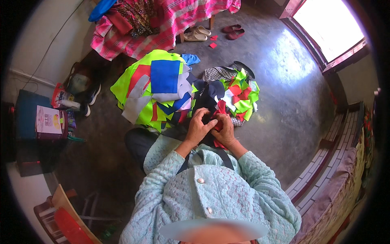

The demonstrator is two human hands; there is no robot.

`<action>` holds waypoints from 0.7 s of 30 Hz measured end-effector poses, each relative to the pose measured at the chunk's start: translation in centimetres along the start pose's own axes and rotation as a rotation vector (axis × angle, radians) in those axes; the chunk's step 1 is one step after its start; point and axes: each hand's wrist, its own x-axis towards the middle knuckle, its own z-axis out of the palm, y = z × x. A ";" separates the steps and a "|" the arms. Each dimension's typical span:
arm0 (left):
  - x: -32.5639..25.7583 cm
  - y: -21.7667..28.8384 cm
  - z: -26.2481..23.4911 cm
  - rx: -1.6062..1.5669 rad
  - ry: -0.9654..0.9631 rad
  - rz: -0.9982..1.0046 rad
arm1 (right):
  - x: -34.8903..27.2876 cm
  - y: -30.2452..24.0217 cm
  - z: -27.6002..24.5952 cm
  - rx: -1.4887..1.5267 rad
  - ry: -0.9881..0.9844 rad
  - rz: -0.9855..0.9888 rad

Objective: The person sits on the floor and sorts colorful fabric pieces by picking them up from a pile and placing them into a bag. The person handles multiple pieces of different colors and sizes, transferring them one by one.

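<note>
Close together in front of my lap, both hands work at a piece of red fabric (220, 109). My right hand (226, 131) is closed on it, thumb and fingers bunched around its lower part. Curled against it from the other side is my left hand (199, 127), its thumb reaching across to the same piece; the fingertips are partly hidden. Just beyond my left hand lies a large heap of fabric pieces (140, 91) in neon yellow, grey, red and blue, with a blue rectangle (165, 77) on top. A smaller pile of green, red and white scraps (243, 95) sits beyond my right hand.
Checked pink cloth (174, 24) drapes a piece of furniture at the far side. Shoes (233, 31) and small red scraps (213, 45) lie on the grey floor (284, 118). A dark box (30, 134) with packages stands left; a bright doorway (329, 26) is far right.
</note>
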 end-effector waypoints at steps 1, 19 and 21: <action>0.2 -0.1 0.0 0.013 -0.003 -0.020 | 0.1 -0.2 -0.1 -0.004 -0.012 0.018; 6.7 -0.1 -4.9 -0.511 0.211 -0.147 | 0.5 -0.6 -0.4 -0.105 -0.075 -0.115; 8.4 0.3 -5.3 -0.377 0.217 -0.105 | 0.5 -1.0 -0.7 -0.112 -0.054 -0.131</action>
